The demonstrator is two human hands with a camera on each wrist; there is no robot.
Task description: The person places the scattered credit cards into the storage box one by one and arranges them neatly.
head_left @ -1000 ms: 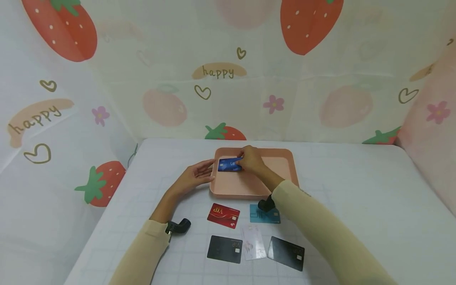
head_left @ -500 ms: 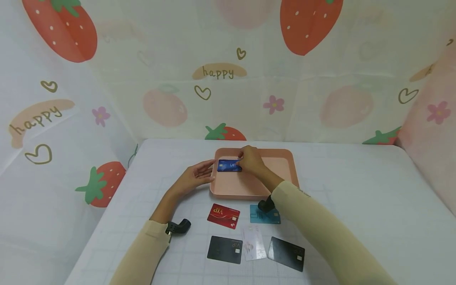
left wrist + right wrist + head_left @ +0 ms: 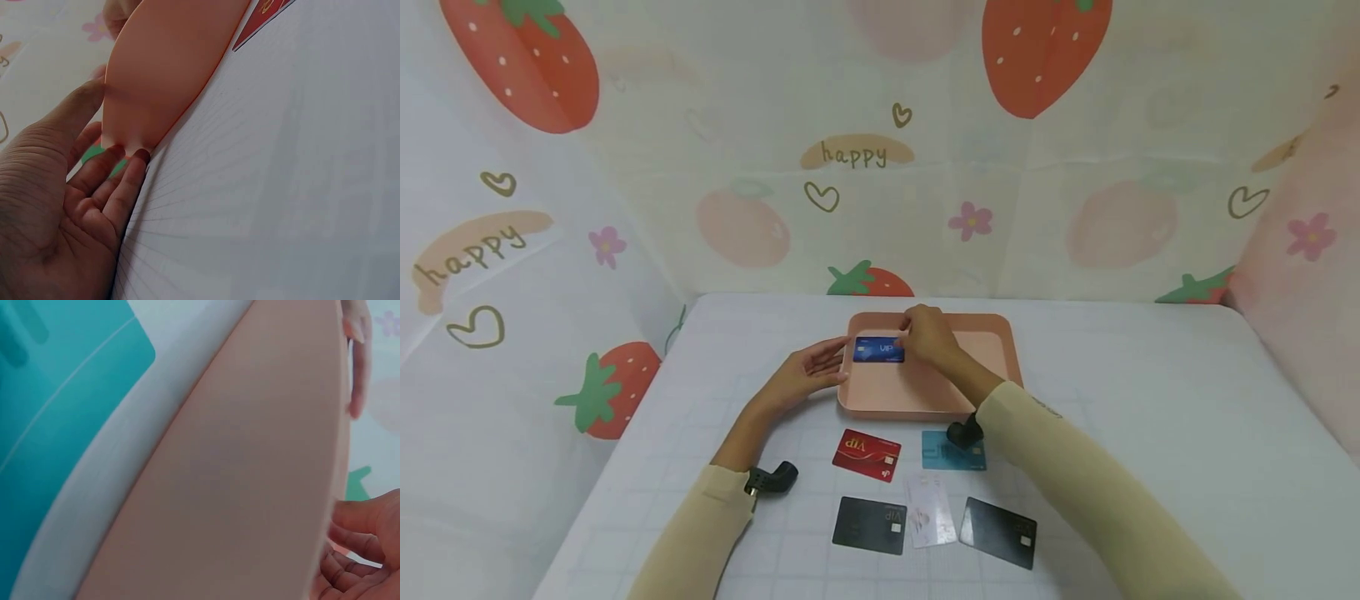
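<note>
A blue VIP card (image 3: 878, 350) lies at the left end of a shallow peach tray (image 3: 895, 402). Bent over the tray, my right hand (image 3: 931, 337) has its thumb and curled fingers at the card's right end. In the right wrist view the tray wall hides this hand's fingertips and the card. My left hand (image 3: 805, 371) touches the tray's left end, fingers extended and spread. The left wrist view shows its fingertips against the outer wall. In front of the tray lie a red VIP card (image 3: 867, 455) and a teal card (image 3: 936, 450), the latter partly covered by the right wrist's camera.
Nearer to me on the white table (image 3: 1150, 417) are a dark VIP card (image 3: 870, 525), a pale translucent card (image 3: 931, 510) and a glossy black card (image 3: 998, 532). A strawberry-printed curtain (image 3: 1037, 167) stands behind the table.
The blue card lies slightly straighter and more of its lettering shows beside my right fingers. Both hands and the tray are otherwise nearly still; the view has shifted slightly.
</note>
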